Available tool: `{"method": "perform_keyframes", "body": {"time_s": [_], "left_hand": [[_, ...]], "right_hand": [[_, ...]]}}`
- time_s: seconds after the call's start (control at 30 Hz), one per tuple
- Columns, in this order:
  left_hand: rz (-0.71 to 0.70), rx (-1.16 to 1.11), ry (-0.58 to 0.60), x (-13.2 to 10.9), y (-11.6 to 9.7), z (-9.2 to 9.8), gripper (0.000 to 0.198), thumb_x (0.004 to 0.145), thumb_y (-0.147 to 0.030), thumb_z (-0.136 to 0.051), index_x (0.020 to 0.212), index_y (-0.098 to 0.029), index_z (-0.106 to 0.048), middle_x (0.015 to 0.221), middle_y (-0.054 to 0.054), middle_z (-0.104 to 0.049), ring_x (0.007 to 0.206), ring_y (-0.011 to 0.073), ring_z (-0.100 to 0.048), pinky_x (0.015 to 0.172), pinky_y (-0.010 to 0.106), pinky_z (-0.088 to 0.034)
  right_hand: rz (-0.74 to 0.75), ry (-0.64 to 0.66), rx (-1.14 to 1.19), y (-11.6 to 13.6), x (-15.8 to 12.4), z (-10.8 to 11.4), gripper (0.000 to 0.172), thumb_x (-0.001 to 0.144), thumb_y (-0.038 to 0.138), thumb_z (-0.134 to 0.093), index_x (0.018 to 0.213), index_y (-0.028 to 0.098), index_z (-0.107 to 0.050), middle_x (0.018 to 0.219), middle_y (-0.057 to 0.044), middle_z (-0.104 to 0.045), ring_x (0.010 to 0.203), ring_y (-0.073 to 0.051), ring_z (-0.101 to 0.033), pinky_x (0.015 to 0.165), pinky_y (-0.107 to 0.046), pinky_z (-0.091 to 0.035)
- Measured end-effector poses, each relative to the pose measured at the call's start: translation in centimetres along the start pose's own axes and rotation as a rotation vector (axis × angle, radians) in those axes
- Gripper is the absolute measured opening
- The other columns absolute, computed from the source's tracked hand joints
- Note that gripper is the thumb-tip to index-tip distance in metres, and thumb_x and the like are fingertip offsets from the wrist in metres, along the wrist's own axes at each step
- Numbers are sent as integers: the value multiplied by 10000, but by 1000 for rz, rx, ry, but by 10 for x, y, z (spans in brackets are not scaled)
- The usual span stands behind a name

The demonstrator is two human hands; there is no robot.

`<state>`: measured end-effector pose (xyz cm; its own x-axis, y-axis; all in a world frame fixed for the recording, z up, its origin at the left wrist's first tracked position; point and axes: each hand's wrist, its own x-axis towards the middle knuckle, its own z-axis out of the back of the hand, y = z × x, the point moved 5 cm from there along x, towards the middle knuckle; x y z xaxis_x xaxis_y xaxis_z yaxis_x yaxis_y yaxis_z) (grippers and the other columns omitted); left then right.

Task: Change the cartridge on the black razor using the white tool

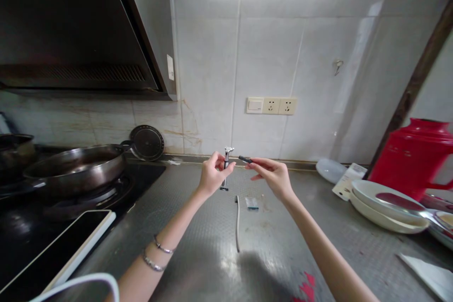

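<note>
My left hand [213, 174], closed in a pinch, holds a slim chrome-and-black tool [226, 163] upright above the counter. Its shiny top has a small part jutting to the right, and its lower end is dark; my fingers cover the middle. To the right, my right hand [274, 174] pinches a short black bar-shaped piece [245, 159] between thumb and fingers, pointing toward the tool but apart from it. Below the hands, a thin pale stick with a dark end [238, 226] lies on the metal counter [205, 255]. Beside it is a small clear packet with a blue edge [252, 203].
At left, a steel pan [76, 167] sits on the black stove, with a white-edged device [85, 240] in front. Stacked bowls [387, 217] and a red jug [414, 160] stand at right. Wall sockets [279, 106] are behind; a range hood [152, 23] hangs upper left.
</note>
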<state>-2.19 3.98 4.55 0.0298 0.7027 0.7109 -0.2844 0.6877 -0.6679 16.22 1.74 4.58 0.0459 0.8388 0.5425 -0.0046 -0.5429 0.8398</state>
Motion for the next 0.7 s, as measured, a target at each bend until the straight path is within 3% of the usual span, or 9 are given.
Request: {"method": "perform_keyframes", "body": {"time_s": [0.3,0.7], "left_hand": [[-54,33,-70,-33,-5,-33,270,737,-362,-599,644,-193,-411,478,-86,-374,427,60,-351,473,179,-301],[-42,32,-42,-42,-7,-44,273,742,-344,-586,635,-195,-384,462,-86,-374,411,57,-327,449,178,-268]], "right_hand": [[34,-18,19,11,1,0,265,663,324,-710,861,149,-719,769,-78,-726,748,-238,-688,584,-326,-597],[49,73,19,7,1,-5,202,680,283,-698,840,161,-719,757,-51,-730,696,-205,-686,641,-329,-583]]}}
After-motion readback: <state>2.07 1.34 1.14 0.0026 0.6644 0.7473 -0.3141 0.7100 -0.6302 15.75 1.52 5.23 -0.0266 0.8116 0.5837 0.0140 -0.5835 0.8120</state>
